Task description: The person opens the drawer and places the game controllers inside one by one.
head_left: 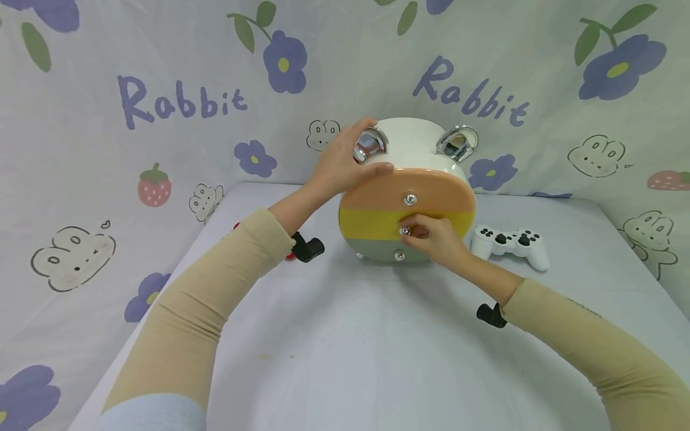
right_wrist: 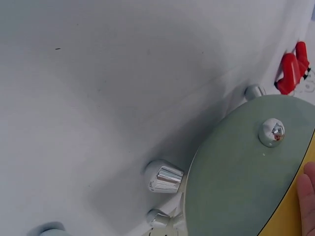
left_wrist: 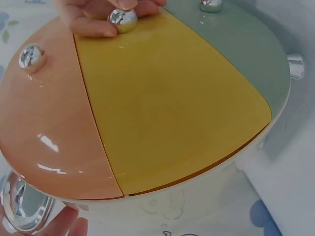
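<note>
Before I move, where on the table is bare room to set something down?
Widest bare patch: the near table, between the beige sleeves and in front of the drawer box. Another: right of the white controller, toward the right edge. Crowded: around the box, left hand gripping its top, right hand pinching a knob, controller close by.

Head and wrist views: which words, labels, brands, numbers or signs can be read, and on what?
"Rabbit": backdrop, left side.
"Rabbit" again: backdrop, right side.
Right sleeve: dark marking, too small to read.
White controller: any button marks too small to read.
Striped cabinet: no text visible.
</note>
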The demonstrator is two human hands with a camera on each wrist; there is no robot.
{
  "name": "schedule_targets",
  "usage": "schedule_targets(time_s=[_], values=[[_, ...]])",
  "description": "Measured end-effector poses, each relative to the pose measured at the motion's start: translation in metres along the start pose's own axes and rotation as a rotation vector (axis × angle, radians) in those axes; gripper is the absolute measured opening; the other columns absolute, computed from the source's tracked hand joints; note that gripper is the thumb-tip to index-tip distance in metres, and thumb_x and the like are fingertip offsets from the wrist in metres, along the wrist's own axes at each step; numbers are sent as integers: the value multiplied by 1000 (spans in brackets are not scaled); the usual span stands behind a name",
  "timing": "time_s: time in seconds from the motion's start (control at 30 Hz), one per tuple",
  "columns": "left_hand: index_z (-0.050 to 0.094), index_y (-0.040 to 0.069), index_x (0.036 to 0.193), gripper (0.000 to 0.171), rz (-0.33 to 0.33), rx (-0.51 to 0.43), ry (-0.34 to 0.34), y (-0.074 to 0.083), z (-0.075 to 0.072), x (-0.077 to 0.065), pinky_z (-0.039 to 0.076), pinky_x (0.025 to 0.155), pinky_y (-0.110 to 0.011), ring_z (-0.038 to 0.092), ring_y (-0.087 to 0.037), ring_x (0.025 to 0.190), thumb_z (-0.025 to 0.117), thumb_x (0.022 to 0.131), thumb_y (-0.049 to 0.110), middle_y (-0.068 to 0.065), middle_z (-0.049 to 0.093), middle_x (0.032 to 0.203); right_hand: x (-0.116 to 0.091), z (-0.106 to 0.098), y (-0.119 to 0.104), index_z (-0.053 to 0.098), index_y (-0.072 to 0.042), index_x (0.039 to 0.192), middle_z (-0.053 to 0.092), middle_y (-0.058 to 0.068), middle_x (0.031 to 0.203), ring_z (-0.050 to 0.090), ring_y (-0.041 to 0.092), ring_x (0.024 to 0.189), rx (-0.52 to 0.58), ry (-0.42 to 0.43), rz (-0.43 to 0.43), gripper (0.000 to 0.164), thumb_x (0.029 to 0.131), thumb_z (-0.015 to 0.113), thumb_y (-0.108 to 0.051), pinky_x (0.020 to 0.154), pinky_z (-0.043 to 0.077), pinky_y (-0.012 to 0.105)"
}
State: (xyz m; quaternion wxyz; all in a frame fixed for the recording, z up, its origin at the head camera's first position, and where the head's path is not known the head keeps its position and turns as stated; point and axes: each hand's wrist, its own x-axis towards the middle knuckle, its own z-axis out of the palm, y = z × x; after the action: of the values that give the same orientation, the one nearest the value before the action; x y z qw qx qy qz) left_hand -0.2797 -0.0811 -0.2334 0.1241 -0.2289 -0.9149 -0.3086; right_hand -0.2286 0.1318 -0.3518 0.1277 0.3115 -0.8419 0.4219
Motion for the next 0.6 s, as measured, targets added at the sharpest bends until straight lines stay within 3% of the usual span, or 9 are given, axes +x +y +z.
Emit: schedule_targets(time_s=[0.6], values=[[35,27,135,79,-5,-2,-8,2,-1,0,41,89,-40,45,-19,112,70,70,54,-4,45,129,-6,-4,-14,64,1,97,69,10,84,65,18,71,-44,-75,54,19,79,69,-4,64,52,22]])
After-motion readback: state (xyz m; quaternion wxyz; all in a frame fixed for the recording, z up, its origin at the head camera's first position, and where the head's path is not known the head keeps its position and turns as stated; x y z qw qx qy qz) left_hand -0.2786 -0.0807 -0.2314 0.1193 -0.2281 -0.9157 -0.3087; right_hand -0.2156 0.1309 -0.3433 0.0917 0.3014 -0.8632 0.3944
